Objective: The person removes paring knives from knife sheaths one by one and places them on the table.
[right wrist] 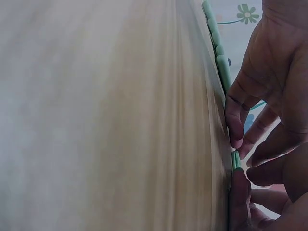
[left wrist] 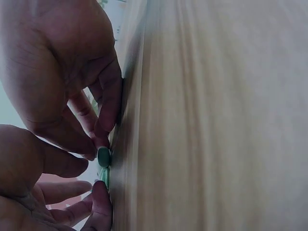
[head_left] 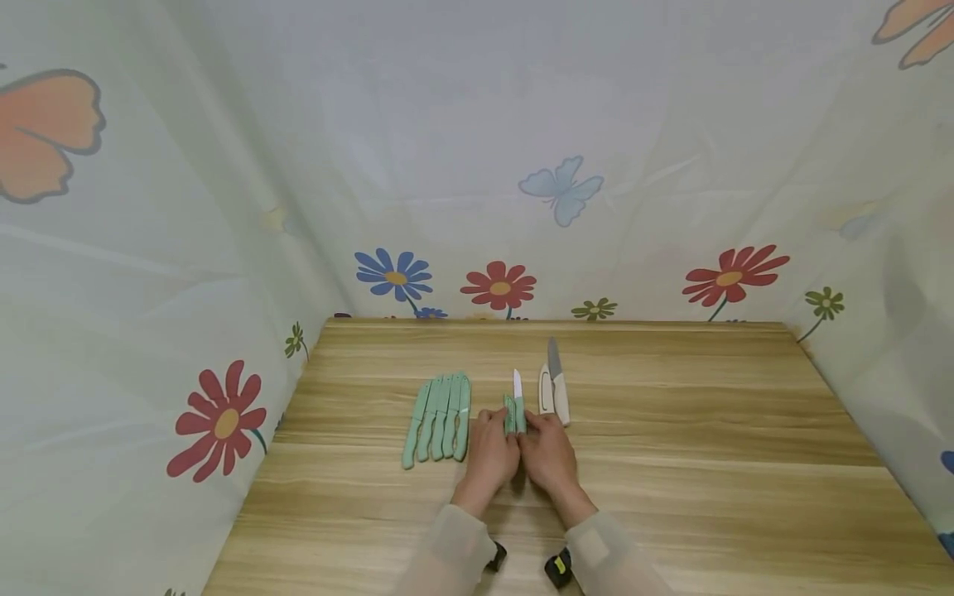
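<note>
Together, your left hand (head_left: 493, 451) and right hand (head_left: 549, 454) met half-curled at green sheath (head_left: 510, 410) and green knife (head_left: 519, 404), grip unclear; tabletop (head_left: 715, 439) stretched wide rightward.

green-handled knife (head_left: 519, 406) | bare, pointing away | green sheath (head_left: 510, 415) | just left, alongside

Wood grain all across the tabletop (head_left: 708, 497), smooth with a soft satin sheen! Smooth, matt plastic, it seems, on the small green knife (head_left: 520, 415) and the row of knives (head_left: 441, 401). The grey blade (head_left: 555, 358) looks dull; wall sheeting (head_left: 462, 124) creases, plasticky, faintly glossy. Sleeves (head_left: 447, 553): matt cloth.
</note>
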Tool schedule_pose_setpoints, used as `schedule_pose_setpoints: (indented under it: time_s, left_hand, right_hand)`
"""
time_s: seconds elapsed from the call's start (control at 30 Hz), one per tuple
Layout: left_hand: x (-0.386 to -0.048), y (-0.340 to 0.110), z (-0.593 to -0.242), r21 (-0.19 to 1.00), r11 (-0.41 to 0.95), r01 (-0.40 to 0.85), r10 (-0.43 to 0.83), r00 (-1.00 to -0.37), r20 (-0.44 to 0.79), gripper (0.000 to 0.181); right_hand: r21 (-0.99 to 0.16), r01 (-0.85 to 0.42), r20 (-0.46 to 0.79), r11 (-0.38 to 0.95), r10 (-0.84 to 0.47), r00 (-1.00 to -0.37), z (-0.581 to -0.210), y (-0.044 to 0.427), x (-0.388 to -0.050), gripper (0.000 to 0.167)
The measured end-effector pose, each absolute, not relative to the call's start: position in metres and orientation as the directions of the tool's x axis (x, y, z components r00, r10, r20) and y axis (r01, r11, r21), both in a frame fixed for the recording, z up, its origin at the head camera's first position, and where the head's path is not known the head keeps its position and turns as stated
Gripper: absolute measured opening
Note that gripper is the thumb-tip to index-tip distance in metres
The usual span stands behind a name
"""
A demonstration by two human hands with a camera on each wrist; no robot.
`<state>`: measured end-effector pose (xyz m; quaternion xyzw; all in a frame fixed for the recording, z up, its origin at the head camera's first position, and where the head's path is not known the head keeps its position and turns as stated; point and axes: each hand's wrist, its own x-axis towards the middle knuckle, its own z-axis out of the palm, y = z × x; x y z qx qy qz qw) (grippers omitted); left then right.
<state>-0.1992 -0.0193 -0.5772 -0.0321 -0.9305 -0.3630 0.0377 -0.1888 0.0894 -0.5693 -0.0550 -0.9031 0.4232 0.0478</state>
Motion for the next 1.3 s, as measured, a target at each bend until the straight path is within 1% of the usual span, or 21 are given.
schedule_pose_setpoints:
  time_s: [0.33,0.5,0.67,0.97,1.13,1.3]
  left_hand:
    - [-0.201,-0.02,-0.58,0.685,0.719,0.113,0.037,-0.992,0.125,0.043]
    - [-0.203,-0.02,-0.58,0.69,0.716,0.104,0.041,-0.993,0.107,0.042]
    - [-0.204,-0.02,-0.577,0.696,0.711,0.103,0.055,-0.994,0.091,0.044]
    - [-0.204,-0.021,-0.574,0.704,0.708,0.055,0.071,-0.997,0.007,0.049]
    - [-0.203,-0.022,-0.572,0.716,0.696,0.048,0.073,-0.997,-0.005,0.051]
    - [-0.198,-0.025,-0.569,0.754,0.654,0.058,0.068,-0.998,0.018,0.049]
  right_hand:
    - [-0.76,0.004,0.059,0.649,0.076,-0.995,-0.57,0.089,-0.189,0.044]
    - [-0.756,-0.022,0.059,0.655,0.034,-0.998,-0.567,0.09,-0.189,0.044]
    - [-0.748,-0.034,0.044,0.663,-0.002,-0.999,-0.565,0.092,-0.191,0.045]
    - [-0.74,-0.033,0.001,0.672,-0.047,-0.999,-0.563,0.093,-0.194,0.049]
    - [-0.77,-0.03,0.013,0.637,-0.031,-0.999,-0.562,0.092,-0.191,0.049]
    - [-0.845,-0.006,0.038,0.535,0.05,-0.998,-0.561,0.091,-0.185,0.047]
